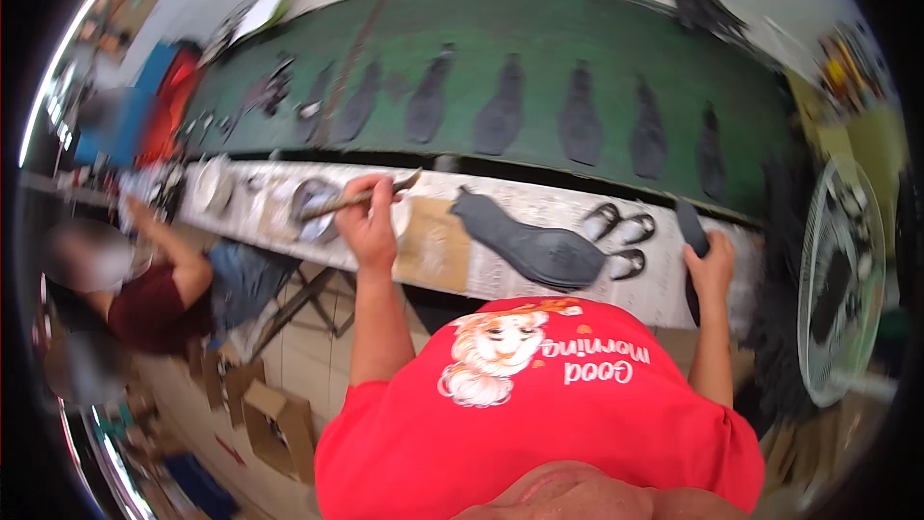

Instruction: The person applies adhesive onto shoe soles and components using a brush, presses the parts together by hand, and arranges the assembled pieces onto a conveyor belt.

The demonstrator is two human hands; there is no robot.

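My left hand (367, 231) is closed around a brown-handled brush (339, 200), held slantwise above the white worktable. One end of the brush is over a bowl (310, 198), whose contents I cannot make out. On the right, my right hand (710, 260) grips a dark shoe sole (690, 223) by its edge near the table's right end. Between my hands lie overlapping dark soles (525, 243), partly on a tan board (433, 246). Three small black-and-white pieces (635, 228) sit just right of those soles.
Beyond the worktable, a green conveyor belt (539, 29) carries several dark soles (580, 120) in a row. A fan (834, 279) stands close on my right, beside a dark pile (784, 308). At left sits a co-worker (159, 299); cardboard boxes (274, 424) are on the floor.
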